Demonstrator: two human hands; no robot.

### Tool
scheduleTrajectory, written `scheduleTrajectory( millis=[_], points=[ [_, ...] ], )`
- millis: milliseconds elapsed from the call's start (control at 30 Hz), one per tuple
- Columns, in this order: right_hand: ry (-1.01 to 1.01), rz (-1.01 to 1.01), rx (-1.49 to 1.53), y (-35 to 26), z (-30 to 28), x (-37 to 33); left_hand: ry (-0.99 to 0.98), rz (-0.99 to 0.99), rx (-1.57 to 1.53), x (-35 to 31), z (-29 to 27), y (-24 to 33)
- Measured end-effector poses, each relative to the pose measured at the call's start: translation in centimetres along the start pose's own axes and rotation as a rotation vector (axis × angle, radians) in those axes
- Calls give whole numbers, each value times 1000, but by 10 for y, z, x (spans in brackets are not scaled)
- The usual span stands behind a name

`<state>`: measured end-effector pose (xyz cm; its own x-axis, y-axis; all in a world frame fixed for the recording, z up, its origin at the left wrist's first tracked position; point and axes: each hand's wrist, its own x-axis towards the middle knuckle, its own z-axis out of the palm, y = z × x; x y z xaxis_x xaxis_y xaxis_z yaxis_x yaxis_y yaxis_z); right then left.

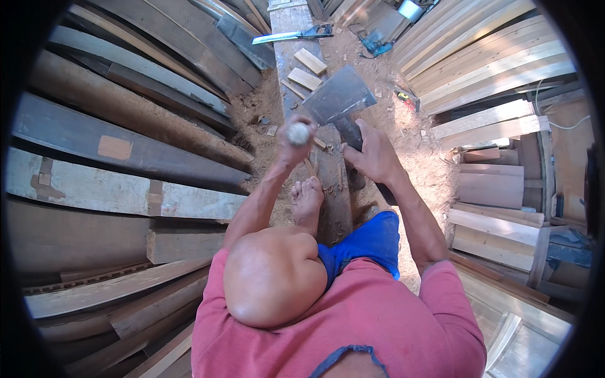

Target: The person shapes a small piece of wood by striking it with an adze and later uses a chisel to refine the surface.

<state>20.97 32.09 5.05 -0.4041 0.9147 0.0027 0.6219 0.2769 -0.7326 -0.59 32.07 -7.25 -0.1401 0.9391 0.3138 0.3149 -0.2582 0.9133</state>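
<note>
My left hand (296, 146) is closed round an upright, pale round-ended handle (299, 133). What lies below that fist is largely hidden. My right hand (376, 157) grips the dark handle of a tool with a broad, flat grey metal blade (337, 96); its exact kind is unclear. The blade extends over the plank (287, 63), just right of the left fist. Short pale wood pieces (305, 78) lie on the plank beyond. My bare foot (307, 198) rests beside the plank's near part.
A handsaw (287, 36) lies across the plank's far end. Long boards (120, 88) are stacked at the left, more timber (485, 57) at the right. A yellow tape measure (403, 96) and a blue tool (377, 47) lie on sawdust to the right.
</note>
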Motion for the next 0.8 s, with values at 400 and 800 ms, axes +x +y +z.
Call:
scheduleTrajectory(
  millis=[400, 800],
  points=[
    [-285, 282, -59, 152, 113, 83, 163, -85, -88, 3, -51, 32],
    [-405, 334, -351, 62, 150, 19, -65, -215, 63, -10, -59, 1]
  ],
)
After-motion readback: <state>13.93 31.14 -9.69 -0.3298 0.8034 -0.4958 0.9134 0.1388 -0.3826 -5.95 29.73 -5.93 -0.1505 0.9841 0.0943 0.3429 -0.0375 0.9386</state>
